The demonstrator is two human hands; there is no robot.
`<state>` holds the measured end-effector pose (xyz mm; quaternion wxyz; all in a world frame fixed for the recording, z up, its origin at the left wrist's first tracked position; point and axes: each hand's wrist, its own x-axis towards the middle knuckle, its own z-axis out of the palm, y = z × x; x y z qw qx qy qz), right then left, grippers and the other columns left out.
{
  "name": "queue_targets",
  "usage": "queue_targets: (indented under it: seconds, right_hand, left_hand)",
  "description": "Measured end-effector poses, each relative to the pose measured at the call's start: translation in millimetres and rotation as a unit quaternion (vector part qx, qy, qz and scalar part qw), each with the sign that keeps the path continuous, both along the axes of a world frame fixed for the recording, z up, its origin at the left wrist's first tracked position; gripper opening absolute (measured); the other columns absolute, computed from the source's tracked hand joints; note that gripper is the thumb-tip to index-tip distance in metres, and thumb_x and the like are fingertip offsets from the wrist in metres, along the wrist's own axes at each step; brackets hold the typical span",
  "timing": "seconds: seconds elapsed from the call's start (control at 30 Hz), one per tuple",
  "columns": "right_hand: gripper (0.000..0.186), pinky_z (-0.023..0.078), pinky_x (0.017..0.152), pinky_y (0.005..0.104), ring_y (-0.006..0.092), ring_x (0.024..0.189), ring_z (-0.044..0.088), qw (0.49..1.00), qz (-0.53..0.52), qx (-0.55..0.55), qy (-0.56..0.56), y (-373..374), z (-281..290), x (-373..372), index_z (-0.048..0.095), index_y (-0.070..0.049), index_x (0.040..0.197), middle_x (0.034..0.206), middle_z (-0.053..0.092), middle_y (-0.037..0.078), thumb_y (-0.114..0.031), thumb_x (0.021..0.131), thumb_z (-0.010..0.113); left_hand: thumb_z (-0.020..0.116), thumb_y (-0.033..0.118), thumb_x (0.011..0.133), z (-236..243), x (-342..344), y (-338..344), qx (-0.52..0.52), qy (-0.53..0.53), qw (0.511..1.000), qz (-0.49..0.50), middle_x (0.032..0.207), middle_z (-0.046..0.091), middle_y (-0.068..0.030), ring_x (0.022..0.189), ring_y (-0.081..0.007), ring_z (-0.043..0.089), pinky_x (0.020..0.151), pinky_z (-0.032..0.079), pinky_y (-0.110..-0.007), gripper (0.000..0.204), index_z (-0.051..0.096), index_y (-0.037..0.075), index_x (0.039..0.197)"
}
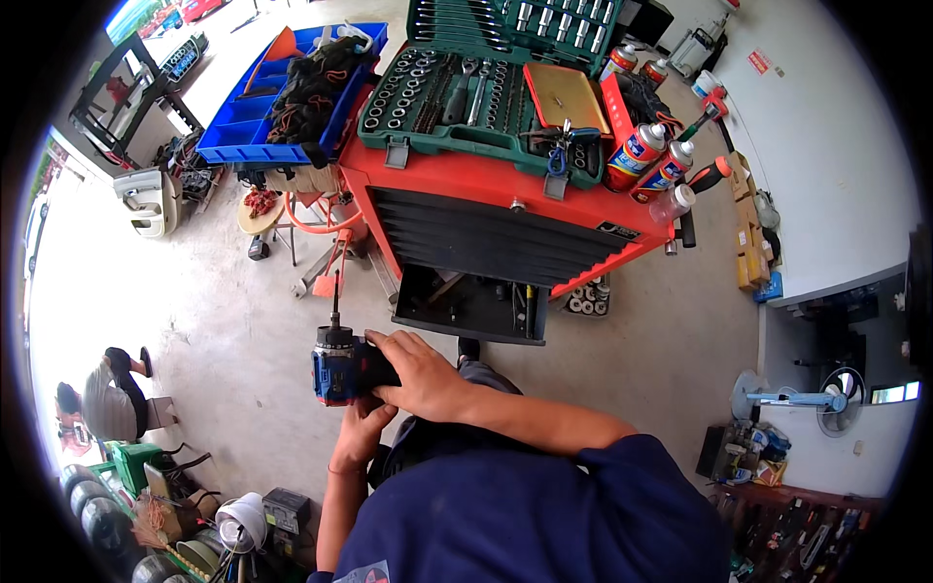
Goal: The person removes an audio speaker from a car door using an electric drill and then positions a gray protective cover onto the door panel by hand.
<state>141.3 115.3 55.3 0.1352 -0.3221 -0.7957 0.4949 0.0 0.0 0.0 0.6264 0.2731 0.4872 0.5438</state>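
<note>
A blue and black cordless drill (336,369) is held in front of my body, with a long thin bit (336,296) in its chuck pointing away from me. My right hand (420,377) reaches across from the right and is closed over the drill's black right side. Below it, my left hand (362,433) is closed at the drill's underside, its fingers partly hidden by the tool and by my other hand. Ahead, a red tool cabinet (442,209) has its bottom drawer (466,321) pulled out, with a few tools lying in it.
On the cabinet are an open green socket set (447,141), a yellow-red tray (566,97) and several spray cans (637,155). A blue divided bin (243,131) adjoins at the left. A person (117,398) sits at far left. A fan (841,400) stands at right.
</note>
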Motion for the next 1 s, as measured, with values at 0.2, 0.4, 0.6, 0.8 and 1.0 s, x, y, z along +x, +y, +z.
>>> queue_targets:
  seconds: [0.2,0.4,0.6,0.8,1.0]
  right_hand:
    - [0.059,0.04,0.109,0.0421,0.0359,0.128,0.048,0.995,0.079,0.0,0.063,-37.2,-30.3,13.6,0.043,-0.003,0.142,0.135,0.051,0.018,-0.015,0.088,0.063]
    - [0.036,0.047,0.1,0.041,0.0326,0.119,0.057,0.995,0.079,0.055,-0.032,28.1,-71.5,41.8,0.059,-0.009,0.125,0.13,0.056,0.014,-0.013,0.089,0.06]
    - [0.03,0.051,0.094,0.0419,0.0337,0.109,0.063,0.975,0.036,-0.065,-0.211,120.3,-168.1,109.9,0.062,-0.008,0.12,0.119,0.065,0.013,-0.014,0.093,0.051]
    - [0.031,0.051,0.092,0.043,0.0338,0.108,0.065,0.913,0.069,-0.082,-0.393,192.3,-218.0,159.6,0.064,-0.007,0.119,0.114,0.069,0.016,-0.018,0.093,0.051]
    - [0.03,0.053,0.088,0.0408,0.0314,0.101,0.068,0.917,0.075,-0.082,-0.384,233.2,-276.5,126.8,0.065,-0.002,0.117,0.107,0.071,0.018,-0.012,0.091,0.055]
  left_hand:
    - [0.066,0.035,0.095,-47.3,11.8,-23.8,-0.027,-0.201,0.955,0.215,0.122,0.059,-0.0077,0.113,-0.0198,0.058,0.098,0.048,-0.036,0.051,0.049,0.002,0.131]
    - [0.071,0.024,0.089,-99.9,-37.8,-12.3,-0.218,0.002,0.928,0.302,0.085,0.067,-0.01,0.076,-0.021,0.066,0.072,0.055,-0.036,0.033,0.057,0.002,0.109]
    - [0.072,0.029,0.071,-188.5,-53.1,-140.6,-0.514,0.335,0.772,0.166,0.083,0.071,-0.0147,0.077,-0.0237,0.069,0.074,0.054,-0.04,0.041,0.069,-0.005,0.094]
    - [0.078,0.036,0.067,-203.1,70.5,-233.1,-0.707,0.178,0.682,0.057,0.099,0.072,-0.0192,0.093,-0.0271,0.071,0.083,0.054,-0.038,0.051,0.073,0.0,0.103]
    - [0.067,0.039,0.087,-294.6,172.5,-333.1,-0.616,0.13,0.776,0.047,0.097,0.072,-0.0142,0.089,-0.0245,0.069,0.077,0.054,-0.036,0.031,0.074,0.016,0.106]
